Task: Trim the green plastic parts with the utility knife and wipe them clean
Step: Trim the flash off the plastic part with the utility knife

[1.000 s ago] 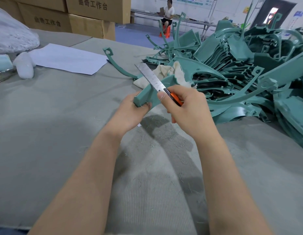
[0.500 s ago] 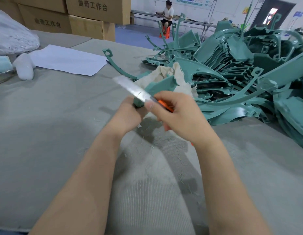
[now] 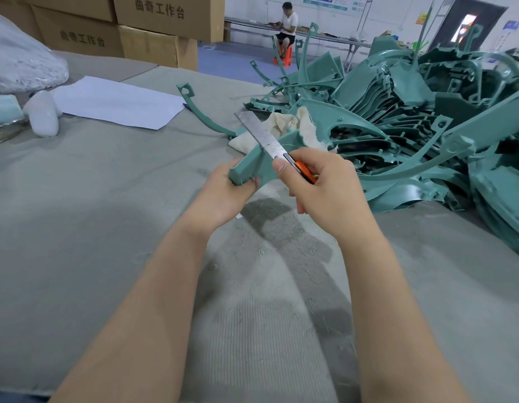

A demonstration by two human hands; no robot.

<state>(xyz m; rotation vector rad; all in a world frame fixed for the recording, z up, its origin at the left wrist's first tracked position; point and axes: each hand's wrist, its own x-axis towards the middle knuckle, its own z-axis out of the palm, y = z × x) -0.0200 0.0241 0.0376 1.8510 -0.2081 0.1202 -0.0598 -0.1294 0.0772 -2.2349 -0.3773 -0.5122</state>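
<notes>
My left hand (image 3: 220, 196) grips the near end of a green plastic part (image 3: 252, 164) held above the grey felt table (image 3: 107, 199). My right hand (image 3: 328, 187) holds an orange utility knife (image 3: 303, 171) with its long steel blade (image 3: 259, 132) extended up and to the left, lying across the part's top edge. My right thumb rests near the blade's base. A cream cloth (image 3: 293, 126) lies on the table just behind the part. A big heap of green plastic parts (image 3: 412, 126) fills the right side.
A white paper sheet (image 3: 115, 103) lies at the back left, with a white lump (image 3: 44, 117) and a plastic bag (image 3: 19, 62) beyond it. Cardboard boxes (image 3: 153, 30) stand behind. A curved green strip (image 3: 200, 114) lies near the cloth. A person sits far back.
The blade swept down and left along the part half a second ago, then came back up. It now lies across the part's top edge again, as it did one second ago.
</notes>
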